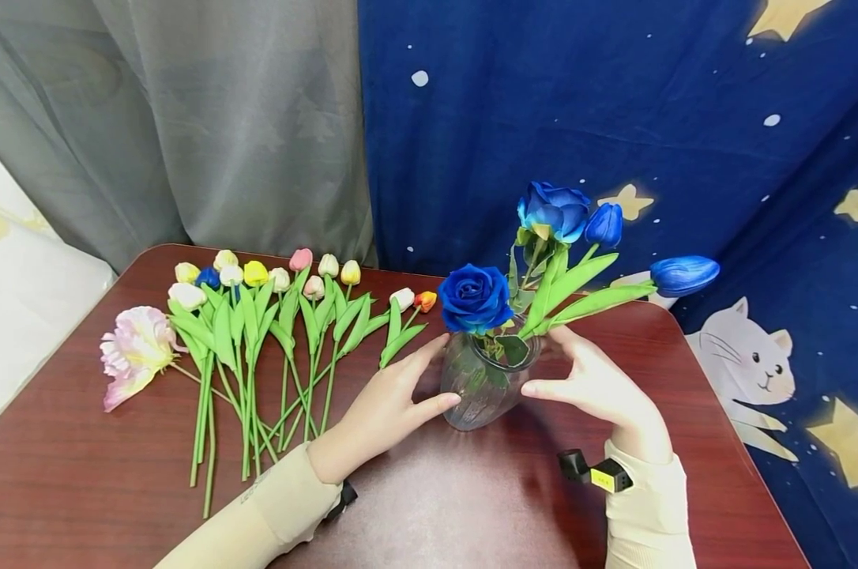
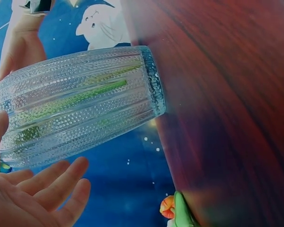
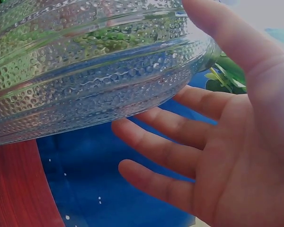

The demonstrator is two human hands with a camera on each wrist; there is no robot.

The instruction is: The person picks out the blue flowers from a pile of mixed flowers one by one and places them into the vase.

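A clear ribbed glass vase [image 1: 464,403] stands on the table with a dimpled surface and green stems inside, as the left wrist view shows. Two blue roses [image 1: 475,299] and two blue tulips [image 1: 685,276] rise from its mouth, the tulips leaning right. My left hand [image 1: 379,411] is at the vase's left side, thumb in front, other fingers loosely spread behind. On the opposite side my right hand [image 1: 603,387] cups the air around the glass, its fingers [image 3: 156,139] spread and relaxed. Whether any fingertip touches the glass I cannot tell.
Left on the dark red wooden table [image 1: 102,482] lie several tulips [image 1: 256,274] in white, yellow, pink and blue. A large pale pink flower [image 1: 139,348] lies at their left end. An orange tulip [image 1: 425,301] lies near the vase. Curtains [image 1: 258,118] hang behind.
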